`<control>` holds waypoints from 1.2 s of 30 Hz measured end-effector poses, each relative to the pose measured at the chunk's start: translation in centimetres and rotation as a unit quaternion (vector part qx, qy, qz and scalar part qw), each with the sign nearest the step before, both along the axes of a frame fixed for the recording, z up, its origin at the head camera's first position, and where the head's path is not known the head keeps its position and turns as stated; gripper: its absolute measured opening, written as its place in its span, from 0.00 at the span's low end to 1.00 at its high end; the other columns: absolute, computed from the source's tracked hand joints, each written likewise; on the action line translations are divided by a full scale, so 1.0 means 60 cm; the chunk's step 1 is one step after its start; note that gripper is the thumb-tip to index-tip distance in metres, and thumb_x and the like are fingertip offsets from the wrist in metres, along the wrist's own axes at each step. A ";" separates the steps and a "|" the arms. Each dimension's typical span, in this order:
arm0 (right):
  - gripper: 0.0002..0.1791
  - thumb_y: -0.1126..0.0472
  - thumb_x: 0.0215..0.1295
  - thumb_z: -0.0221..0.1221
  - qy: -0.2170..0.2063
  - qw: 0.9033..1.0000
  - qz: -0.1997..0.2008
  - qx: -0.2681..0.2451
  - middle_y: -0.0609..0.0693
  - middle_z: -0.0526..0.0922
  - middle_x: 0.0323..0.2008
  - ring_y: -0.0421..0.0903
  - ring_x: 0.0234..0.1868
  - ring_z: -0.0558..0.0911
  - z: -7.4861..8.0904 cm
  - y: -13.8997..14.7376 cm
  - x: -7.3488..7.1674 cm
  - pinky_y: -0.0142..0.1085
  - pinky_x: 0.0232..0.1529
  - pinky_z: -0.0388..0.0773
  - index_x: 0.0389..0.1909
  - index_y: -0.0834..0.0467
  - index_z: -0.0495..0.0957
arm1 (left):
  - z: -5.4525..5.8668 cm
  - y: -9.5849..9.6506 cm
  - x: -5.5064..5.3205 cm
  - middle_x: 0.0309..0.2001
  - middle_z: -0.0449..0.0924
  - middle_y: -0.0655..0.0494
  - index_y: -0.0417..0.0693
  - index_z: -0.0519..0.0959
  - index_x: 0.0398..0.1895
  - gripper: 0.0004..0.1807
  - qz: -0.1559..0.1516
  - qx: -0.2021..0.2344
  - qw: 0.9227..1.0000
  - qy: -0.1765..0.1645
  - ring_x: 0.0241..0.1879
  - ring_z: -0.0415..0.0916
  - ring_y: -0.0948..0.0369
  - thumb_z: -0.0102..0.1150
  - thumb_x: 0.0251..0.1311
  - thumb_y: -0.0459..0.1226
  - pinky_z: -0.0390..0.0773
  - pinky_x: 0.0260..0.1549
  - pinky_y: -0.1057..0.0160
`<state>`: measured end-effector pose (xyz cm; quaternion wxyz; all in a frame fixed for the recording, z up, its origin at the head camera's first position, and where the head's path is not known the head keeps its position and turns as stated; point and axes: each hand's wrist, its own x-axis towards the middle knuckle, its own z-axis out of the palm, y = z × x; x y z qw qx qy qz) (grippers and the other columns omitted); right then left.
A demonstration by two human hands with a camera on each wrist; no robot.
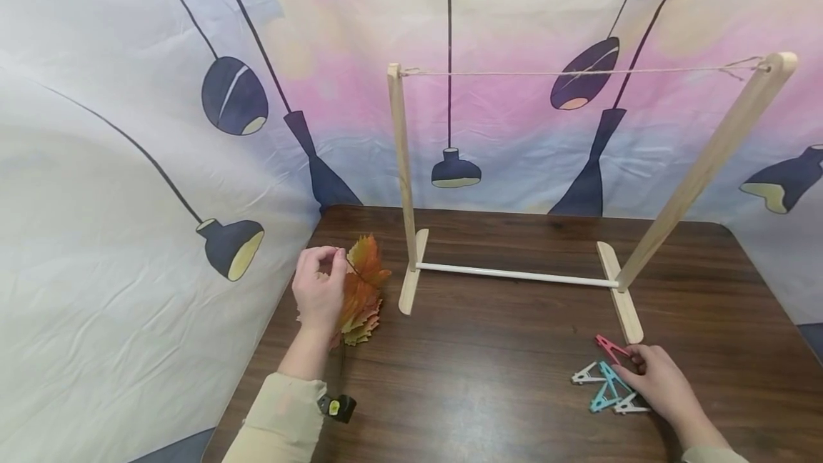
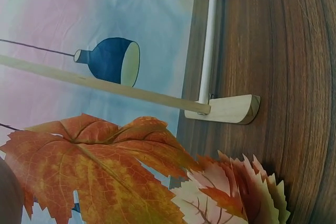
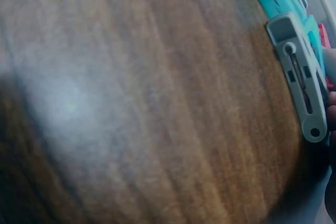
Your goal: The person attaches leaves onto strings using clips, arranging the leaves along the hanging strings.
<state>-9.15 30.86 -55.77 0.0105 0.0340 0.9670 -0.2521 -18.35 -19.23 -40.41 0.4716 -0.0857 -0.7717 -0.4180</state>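
Note:
My left hand (image 1: pixel 319 288) pinches an orange artificial maple leaf (image 2: pixel 115 177) near its stem, with thumb and fingertips together. Below that leaf, a pile of similar leaves (image 1: pixel 363 329) with serrated pale edges lies on the table's left side. On the right, the thumb and fingers of my right hand (image 1: pixel 665 384) grip one end of a red clothespin (image 1: pixel 609 349). Beside and under this hand lie teal clothespins (image 1: pixel 603 397) and whitish-grey clothespins (image 1: pixel 584 376). The right wrist view shows a grey clothespin (image 3: pixel 300 80) close to the fingers, which are mostly out of frame.
A wooden stand (image 1: pixel 403 163) with two uprights is at the back of the dark wood table (image 1: pixel 489 356). Twine (image 1: pixel 501 74) stretches between the upright tops, and a white rod (image 1: pixel 514 274) joins the feet. Behind hangs a cloth (image 1: pixel 514 13) printed with lamps.

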 end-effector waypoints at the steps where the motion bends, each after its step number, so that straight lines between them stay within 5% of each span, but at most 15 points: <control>1: 0.26 0.55 0.53 0.66 0.004 1.000 -0.003 0.002 0.59 0.72 0.34 0.52 0.34 0.74 -0.001 -0.001 0.001 0.48 0.32 0.73 0.42 0.73 0.74 | 0.000 0.001 0.000 0.29 0.74 0.45 0.34 0.77 0.28 0.02 -0.001 0.000 1.000 -0.003 0.30 0.71 0.59 0.61 0.52 0.24 0.68 0.33 0.77; 10: 0.25 0.57 0.53 0.67 0.026 0.999 -0.024 0.005 0.61 0.72 0.34 0.54 0.35 0.73 -0.012 -0.006 0.008 0.49 0.33 0.72 0.43 0.73 0.74 | -0.002 0.010 0.004 0.30 0.74 0.47 0.35 0.77 0.28 0.03 0.004 -0.010 0.999 -0.036 0.30 0.71 0.60 0.60 0.54 0.28 0.68 0.32 0.77; 22: 0.23 0.59 0.52 0.66 0.045 0.999 -0.023 -0.002 0.61 0.72 0.35 0.54 0.35 0.73 -0.013 -0.007 0.012 0.50 0.32 0.72 0.43 0.72 0.74 | -0.004 0.015 0.002 0.30 0.74 0.47 0.36 0.77 0.29 0.01 -0.013 -0.010 0.999 -0.030 0.31 0.70 0.60 0.60 0.54 0.27 0.69 0.34 0.73; 29: 0.24 0.58 0.57 0.63 0.027 0.999 -0.028 -0.011 0.63 0.73 0.36 0.56 0.36 0.76 -0.002 -0.008 0.006 0.51 0.34 0.73 0.46 0.74 0.73 | 0.005 0.019 -0.005 0.30 0.74 0.46 0.34 0.77 0.28 0.04 -0.037 -0.009 0.999 -0.001 0.31 0.72 0.57 0.59 0.55 0.29 0.70 0.36 0.75; 36: 0.22 0.59 0.55 0.64 0.085 0.996 -0.030 -0.016 0.64 0.74 0.35 0.56 0.35 0.75 0.009 -0.011 0.003 0.51 0.32 0.71 0.43 0.72 0.74 | 0.029 0.031 -0.021 0.30 0.75 0.48 0.36 0.77 0.28 0.02 -0.067 -0.053 0.996 -0.006 0.32 0.72 0.55 0.59 0.54 0.29 0.71 0.35 0.69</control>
